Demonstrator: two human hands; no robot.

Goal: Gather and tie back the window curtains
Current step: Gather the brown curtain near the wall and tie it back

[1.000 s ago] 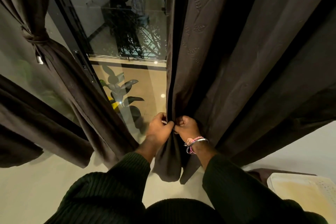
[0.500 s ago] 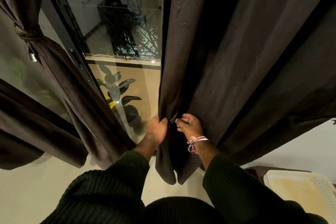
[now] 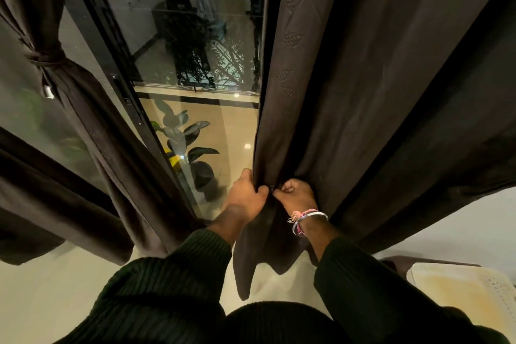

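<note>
Brown fabric: the right-side curtain (image 3: 349, 98) hangs straight above both hands, its inner edge bunched where they meet and its loose tail dropping below the wrists.
Left hand (image 3: 245, 195): fingers curled round the curtain's leading edge, gripping it.
Right hand (image 3: 297, 194): fisted on the next fold over, touching the left, also gripping cloth.
Step in hand: gathering, I'd say. Best bet is probably to keep pleating from the edge outward, pulling in the wide spread off to the right before any tie goes on, or it'll sag.
Already done: the other curtain (image 3: 92, 109), well to the left of the hands, is cinched with a tie-back (image 3: 46, 60).
Tie for this side: can't spot one.
Containers: only a dark pot (image 3: 203, 176) just beyond the left hand, behind the glass, holding a big-leafed plant (image 3: 181, 134).
</note>
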